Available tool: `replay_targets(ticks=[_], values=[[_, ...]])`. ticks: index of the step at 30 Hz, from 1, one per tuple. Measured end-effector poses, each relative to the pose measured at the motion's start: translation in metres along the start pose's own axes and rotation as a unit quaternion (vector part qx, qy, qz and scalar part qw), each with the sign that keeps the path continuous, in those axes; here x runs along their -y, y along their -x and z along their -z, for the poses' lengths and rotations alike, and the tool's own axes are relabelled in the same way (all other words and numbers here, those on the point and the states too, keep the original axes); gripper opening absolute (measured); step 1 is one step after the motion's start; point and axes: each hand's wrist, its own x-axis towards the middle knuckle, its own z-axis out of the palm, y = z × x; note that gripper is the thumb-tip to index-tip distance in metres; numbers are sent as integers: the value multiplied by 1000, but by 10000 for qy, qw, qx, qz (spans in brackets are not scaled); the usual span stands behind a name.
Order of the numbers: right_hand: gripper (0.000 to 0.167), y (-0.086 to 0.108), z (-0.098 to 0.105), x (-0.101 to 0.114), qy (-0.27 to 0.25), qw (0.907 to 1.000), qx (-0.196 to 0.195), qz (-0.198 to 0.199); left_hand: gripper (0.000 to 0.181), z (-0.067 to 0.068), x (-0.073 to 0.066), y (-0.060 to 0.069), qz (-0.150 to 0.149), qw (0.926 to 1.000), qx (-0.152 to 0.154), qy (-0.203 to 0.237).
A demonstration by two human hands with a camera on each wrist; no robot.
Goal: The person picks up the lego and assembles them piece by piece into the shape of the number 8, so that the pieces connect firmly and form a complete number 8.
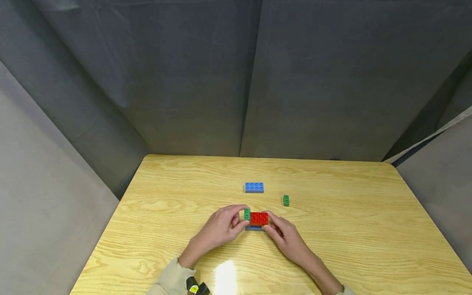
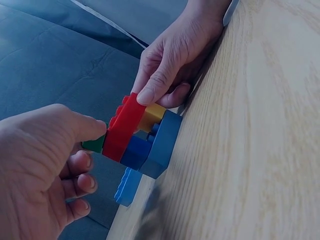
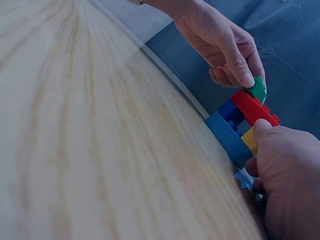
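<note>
Near the table's front middle, my left hand (image 1: 222,224) pinches a small green brick (image 1: 247,214) between thumb and forefinger. The green brick sits at the left end of the red brick (image 1: 259,218), on its studded top. Under the red brick, a dark blue brick (image 2: 135,152) and a yellow brick (image 2: 151,117) stand apart on a longer blue brick (image 2: 163,145), leaving a gap between them. From the other side, my right hand (image 1: 289,241) grips the right end of the red brick, its thumb at the near face.
A separate blue brick (image 1: 254,187) lies behind the stack on the wooden table (image 1: 166,196). Another small green brick (image 1: 286,200) lies to the right of it. Grey curtains (image 1: 184,82) hang behind the table, and pale panels flank its sides.
</note>
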Motion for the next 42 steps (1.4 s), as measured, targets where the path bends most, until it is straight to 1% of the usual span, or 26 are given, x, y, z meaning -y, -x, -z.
replay_targets(ticks=[9, 23, 25, 32, 36, 42], values=[[47, 1, 1, 1, 19, 9999, 41, -125, 38, -3, 1, -1, -157, 9998, -88, 14], [47, 0, 3, 0, 64, 9999, 0, -108, 39, -4, 1, -4, -316, 9995, -67, -22], [47, 0, 3, 1, 56, 9999, -13, -92, 39, -4, 0, -4, -313, 9995, -31, -36], [47, -1, 3, 1, 46, 10000, 6, -46, 40, -1, 1, -4, -211, 9997, 50, 121], [47, -1, 2, 2, 36, 10000, 13, -56, 39, -3, 5, -4, -256, 9997, 14, 46], [45, 1, -1, 1, 7, 10000, -12, 60, 39, -6, 8, -2, -348, 9994, -42, -39]])
